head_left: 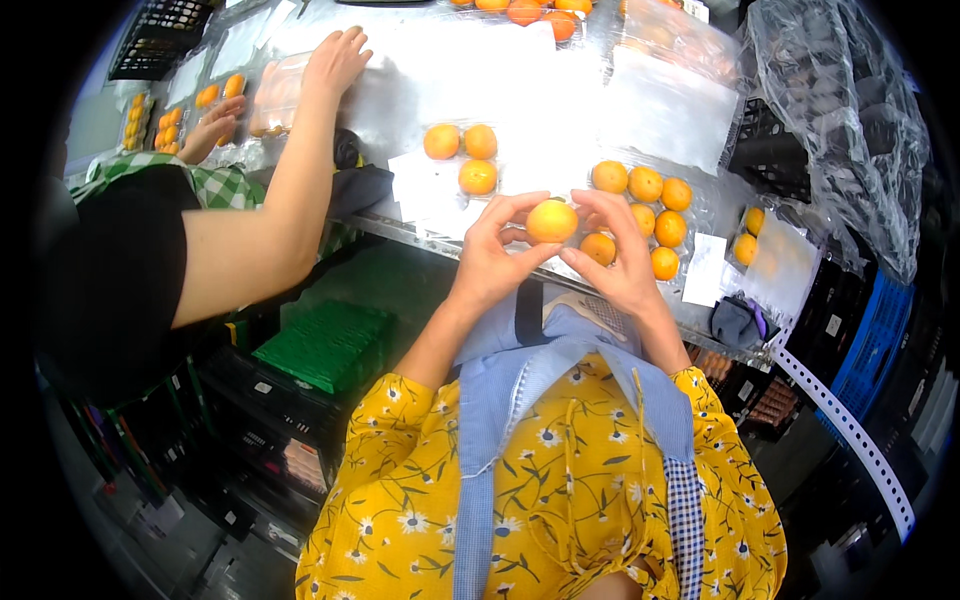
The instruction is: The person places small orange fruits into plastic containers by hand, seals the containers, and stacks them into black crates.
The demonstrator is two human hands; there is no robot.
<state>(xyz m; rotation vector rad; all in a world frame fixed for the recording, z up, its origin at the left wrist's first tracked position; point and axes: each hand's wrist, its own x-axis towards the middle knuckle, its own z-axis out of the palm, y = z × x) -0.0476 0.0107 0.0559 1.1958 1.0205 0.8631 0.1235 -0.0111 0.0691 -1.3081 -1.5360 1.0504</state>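
Observation:
Just above the table's near edge, a mandarin [552, 222] is held between my two hands. My left hand [497, 250] grips it from the left, with thumb and fingers around its side. From the right, the fingertips of my right hand [622, 262] close on the same fruit. Three mandarins [478, 177] lie on the table to the left of my hands. Several more mandarins [645, 184] sit in rows on clear plastic to the right, and one mandarin [598, 248] shows between the fingers of my right hand.
A co-worker's arm [270, 215] reaches over the shiny metal table [400, 235] on my left, near more packed fruit. Stacked plastic sheets [665, 105] lie at the far right, beside crates under a clear plastic cover [835, 110]. A green crate [330, 345] stands below the table's edge.

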